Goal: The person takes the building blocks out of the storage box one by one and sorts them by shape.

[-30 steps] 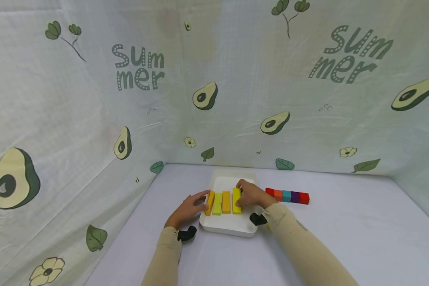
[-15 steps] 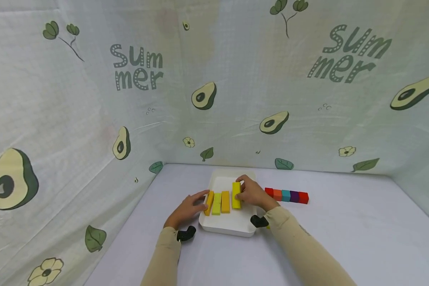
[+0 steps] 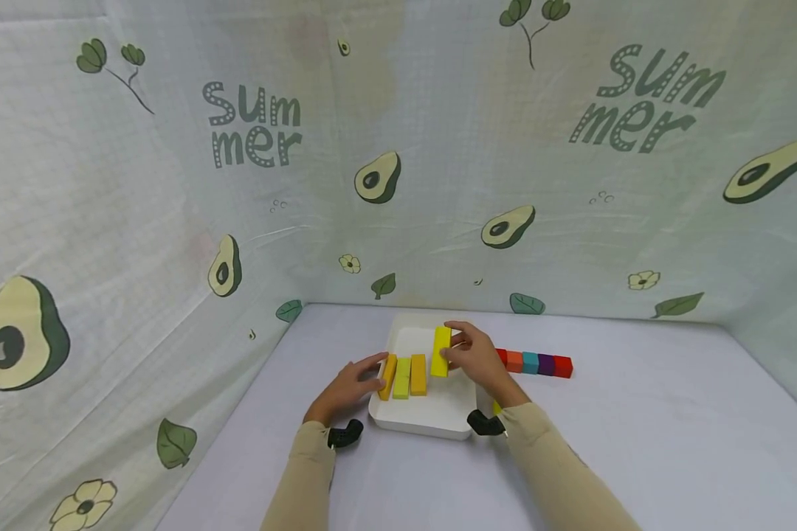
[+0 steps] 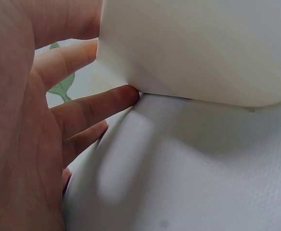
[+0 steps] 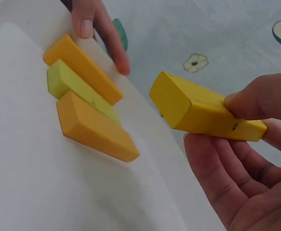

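Observation:
A yellow rectangular block is pinched between the thumb and fingers of my right hand. It is raised over the right part of a white tray. My left hand holds the tray's left rim, thumb over the edge and fingers along the outer wall, as the left wrist view shows. Inside the tray, close to that thumb, an orange block, a yellow-green block and a second orange block lie side by side. The left one leans near the tray wall.
Right of the tray, a row of small cubes in red, orange, teal and purple lies on the white table. A bit of something yellow shows beside my right wrist. A printed cloth hangs behind.
My right hand has lifted the yellow block up off the tray and away from the other blocks, tilting it slightly. My left hand has stayed at the tray's left rim.

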A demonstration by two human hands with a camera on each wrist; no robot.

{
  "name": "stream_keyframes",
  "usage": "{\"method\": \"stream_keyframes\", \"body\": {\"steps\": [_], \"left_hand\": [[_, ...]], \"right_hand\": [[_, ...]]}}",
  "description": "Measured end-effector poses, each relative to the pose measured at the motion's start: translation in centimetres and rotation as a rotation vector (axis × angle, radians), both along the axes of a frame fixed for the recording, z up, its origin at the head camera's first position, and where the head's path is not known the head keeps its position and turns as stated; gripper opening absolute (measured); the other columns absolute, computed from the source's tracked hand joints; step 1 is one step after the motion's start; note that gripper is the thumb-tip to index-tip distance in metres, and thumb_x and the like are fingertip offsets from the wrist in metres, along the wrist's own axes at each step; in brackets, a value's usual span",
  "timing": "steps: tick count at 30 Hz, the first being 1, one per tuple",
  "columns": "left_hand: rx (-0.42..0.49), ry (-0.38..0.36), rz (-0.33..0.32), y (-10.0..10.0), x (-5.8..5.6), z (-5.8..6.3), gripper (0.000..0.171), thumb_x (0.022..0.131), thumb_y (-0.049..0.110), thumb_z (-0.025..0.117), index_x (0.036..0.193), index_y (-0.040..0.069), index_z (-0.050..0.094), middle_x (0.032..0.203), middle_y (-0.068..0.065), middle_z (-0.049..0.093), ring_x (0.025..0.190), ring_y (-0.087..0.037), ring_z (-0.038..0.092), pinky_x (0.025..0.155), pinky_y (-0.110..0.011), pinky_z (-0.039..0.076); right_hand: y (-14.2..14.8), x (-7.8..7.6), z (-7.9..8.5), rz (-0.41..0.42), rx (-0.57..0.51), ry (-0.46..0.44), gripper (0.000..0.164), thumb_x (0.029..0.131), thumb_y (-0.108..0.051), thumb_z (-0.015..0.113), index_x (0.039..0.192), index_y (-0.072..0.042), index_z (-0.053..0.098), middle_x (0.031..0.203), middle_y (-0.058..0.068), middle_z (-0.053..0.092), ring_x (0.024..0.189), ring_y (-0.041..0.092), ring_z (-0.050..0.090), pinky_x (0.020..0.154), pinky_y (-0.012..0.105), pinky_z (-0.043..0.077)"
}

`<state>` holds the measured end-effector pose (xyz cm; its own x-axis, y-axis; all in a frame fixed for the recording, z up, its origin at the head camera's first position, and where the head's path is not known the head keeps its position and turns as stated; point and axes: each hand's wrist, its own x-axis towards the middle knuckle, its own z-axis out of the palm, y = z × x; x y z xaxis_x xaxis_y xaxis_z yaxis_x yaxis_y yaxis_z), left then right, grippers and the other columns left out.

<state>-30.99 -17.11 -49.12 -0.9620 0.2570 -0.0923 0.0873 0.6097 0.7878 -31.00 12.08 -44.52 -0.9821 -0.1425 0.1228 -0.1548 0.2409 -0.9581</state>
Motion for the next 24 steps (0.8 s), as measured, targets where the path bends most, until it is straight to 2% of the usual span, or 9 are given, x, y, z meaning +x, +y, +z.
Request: {"method": "stream_keyframes", "body": {"steps": [7,14,24], "left_hand": [[-0.007,0.014,-0.011,0.0,0.1,0.2,0.06,0.091,0.047,0.067,0.147,0.04,0.049,0.147,-0.006,0.053,0.148,-0.043,0.021,0.112,-0.074,0.008],[-0.012,0.01,-0.009,0.2,0.0,0.1,0.06,0.091,0.048,0.067,0.148,0.04,0.049,0.147,-0.005,0.052,0.148,-0.043,0.021,0.112,-0.074,0.009],[-0.017,0.0,0.004,0.2,0.1,0.3,0.061,0.09,0.048,0.068,0.148,0.04,0.049,0.147,-0.005,0.052,0.148,-0.042,0.02,0.112,-0.074,0.008]], "right_hand": [[-0.2,1.4,0.7,-0.038,-0.051,0.02,0.055,0.093,-0.01,0.069,0.145,-0.016,0.052,0.117,0.015,0.058,0.094,0.027,0.066,0.077,0.037,0.061],[0.0,1.8,0.1,-0.06,-0.113,-0.013,0.055,0.094,-0.012,0.069,0.146,-0.015,0.051,0.115,0.017,0.057,0.091,0.028,0.068,0.081,0.046,0.06],[0.7,2.4,-0.4,-0.088,-0.092,-0.037,0.056,0.095,-0.014,0.068,0.148,-0.017,0.05,0.115,0.015,0.058,0.088,0.027,0.067,0.082,0.044,0.06]]}}
